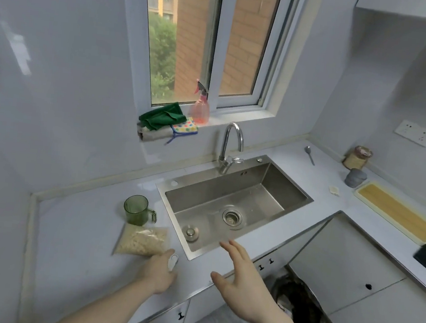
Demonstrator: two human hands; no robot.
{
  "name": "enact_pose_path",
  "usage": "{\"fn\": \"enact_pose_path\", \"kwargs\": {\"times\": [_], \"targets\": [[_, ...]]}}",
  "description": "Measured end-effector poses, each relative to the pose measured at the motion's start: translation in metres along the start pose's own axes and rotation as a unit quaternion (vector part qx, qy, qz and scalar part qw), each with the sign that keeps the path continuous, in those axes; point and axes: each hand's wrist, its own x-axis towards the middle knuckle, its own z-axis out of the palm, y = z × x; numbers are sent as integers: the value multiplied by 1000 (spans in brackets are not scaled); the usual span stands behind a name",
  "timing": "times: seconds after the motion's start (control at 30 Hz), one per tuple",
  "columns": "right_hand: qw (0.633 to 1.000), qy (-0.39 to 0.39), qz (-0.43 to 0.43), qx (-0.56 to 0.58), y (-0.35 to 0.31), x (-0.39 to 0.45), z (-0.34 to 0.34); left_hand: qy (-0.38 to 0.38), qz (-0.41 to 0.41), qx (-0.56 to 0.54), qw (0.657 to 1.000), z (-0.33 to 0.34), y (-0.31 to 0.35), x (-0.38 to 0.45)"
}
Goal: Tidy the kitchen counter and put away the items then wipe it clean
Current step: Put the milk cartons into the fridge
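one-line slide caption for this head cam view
Left hand grips a small white object beside a bag of grains; right hand hovers open near the sink.

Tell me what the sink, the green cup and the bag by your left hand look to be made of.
Sink: looks like brushed stainless steel, grey with a dull sheen and soft reflections.
Green cup: likely translucent plastic, tinted and see-through, with a moulded handle; glass is possible.
Bag: thin clear plastic film, since pale grains show through it.
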Motion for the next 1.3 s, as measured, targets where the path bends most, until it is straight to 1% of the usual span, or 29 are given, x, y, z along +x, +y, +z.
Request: {"fn": "enact_pose_path", "kwargs": {"times": [0.23, 0.37, 0.47, 0.63, 0.73, 0.93, 1.1, 1.3], "targets": [[999, 4, 33, 6, 13, -23, 14, -1, 40, 51, 998, 2, -1, -2], [998, 20, 55, 9, 22, -42, 15, 11, 29, 14, 999, -4, 1, -4], [997, 37, 67, 7, 33, -65, 10, 21, 84, 13, 996, -16, 21, -19], [990, 94, 101, 11, 54, -102, -10, 16, 195, -30, 980, -34, 83, -49], [983, 143, 109, 31, 61, -123, -31, 11, 273, -40, 961, -37, 130, -69], [963, 229, 139, 37, 80, -177, -79, -20, 382, -70, 921, -28, 224, -117], [941, 290, 164, 54, 104, -235, -117, -31, 446, -82, 891, -8, 294, -160], [921, 333, 196, 56, 142, -317, -158, -54, 492, -85, 865, 35, 369, -210]]}}
